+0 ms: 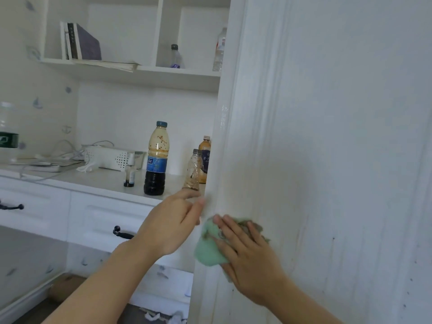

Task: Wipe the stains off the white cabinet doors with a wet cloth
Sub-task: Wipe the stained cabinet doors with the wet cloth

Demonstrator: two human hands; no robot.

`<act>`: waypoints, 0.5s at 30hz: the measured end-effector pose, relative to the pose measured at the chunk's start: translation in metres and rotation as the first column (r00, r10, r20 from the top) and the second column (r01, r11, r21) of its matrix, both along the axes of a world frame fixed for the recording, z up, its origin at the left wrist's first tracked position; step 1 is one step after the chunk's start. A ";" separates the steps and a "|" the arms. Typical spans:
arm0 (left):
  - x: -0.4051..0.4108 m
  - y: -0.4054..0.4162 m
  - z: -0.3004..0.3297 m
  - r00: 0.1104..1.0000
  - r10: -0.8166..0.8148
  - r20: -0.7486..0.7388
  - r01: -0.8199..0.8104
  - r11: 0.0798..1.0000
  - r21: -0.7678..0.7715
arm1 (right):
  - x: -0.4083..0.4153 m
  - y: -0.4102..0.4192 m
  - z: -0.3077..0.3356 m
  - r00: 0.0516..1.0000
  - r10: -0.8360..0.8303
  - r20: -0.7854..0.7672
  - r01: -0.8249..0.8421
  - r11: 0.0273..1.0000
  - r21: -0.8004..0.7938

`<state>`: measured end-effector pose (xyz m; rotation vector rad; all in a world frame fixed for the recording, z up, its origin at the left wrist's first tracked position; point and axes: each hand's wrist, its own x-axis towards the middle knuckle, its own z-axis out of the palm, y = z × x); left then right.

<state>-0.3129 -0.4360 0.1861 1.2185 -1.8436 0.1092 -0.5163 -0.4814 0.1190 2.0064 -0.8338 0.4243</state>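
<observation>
White painted wood fills the right half of the frame: the cabinet door [339, 136], tall and grooved, with a yellowish smear near its left edge at mid-height and small dark specks and faint streaks scattered toward the lower right. To its left, in the middle of the frame, runs the white counter [98, 181], with drawers below it carrying dark handles, and open shelves [145, 71] above at the upper left holding a few books and two clear bottles.

My right hand [250, 256] lies flat against the door in the lower middle of the frame, fingers straight and slightly spread, pressing the green cloth [208, 251] onto the wood beside the door's left edge. The cloth is bunched under my palm and fingers, with brownish dirt showing on the part by my fingertips, and its lower left portion sticks out past my hand.

My left hand [173, 223] is just left of the cloth, fingers loosely extended toward the door's edge, the fingertips touching or nearly touching it; I cannot tell which. It holds nothing.

On the counter above my left hand stands a tall bottle [156, 160] with a blue label and dark liquid at the bottom. Two smaller stained bottles stand by the door's edge, and a small dropper bottle [130, 173] stands left of the tall one.
</observation>
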 end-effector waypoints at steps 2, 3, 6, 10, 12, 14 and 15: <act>-0.001 0.002 0.008 0.998 -0.044 -0.054 0.038 0.994 -0.098 | -0.004 -0.005 0.038 1.000 0.015 0.024 -0.013 0.999 -0.047; -0.003 0.002 0.012 0.996 -0.067 -0.065 0.058 0.988 -0.141 | -0.006 -0.010 0.068 0.995 0.002 0.100 0.009 0.995 -0.103; -0.015 -0.003 0.013 0.995 -0.079 -0.065 0.066 0.982 -0.179 | -0.002 -0.017 0.173 0.951 0.013 0.308 0.083 0.952 -0.296; -0.024 -0.012 -0.001 0.994 -0.094 -0.055 0.083 0.980 -0.179 | 0.014 -0.015 0.225 0.886 -0.084 0.456 0.158 0.979 -0.127; -0.020 -0.017 -0.008 0.991 -0.078 -0.111 0.053 0.975 -0.217 | 0.020 -0.016 0.198 0.887 -0.034 0.460 0.133 0.974 -0.185; -0.013 -0.020 -0.014 0.985 -0.043 -0.167 0.002 0.970 -0.242 | 0.023 -0.021 0.152 0.905 0.022 0.424 0.083 0.970 -0.227; -0.011 -0.021 -0.016 0.983 -0.031 -0.182 -0.015 0.969 -0.246 | 0.022 -0.022 0.127 0.912 0.052 0.408 0.051 0.970 -0.237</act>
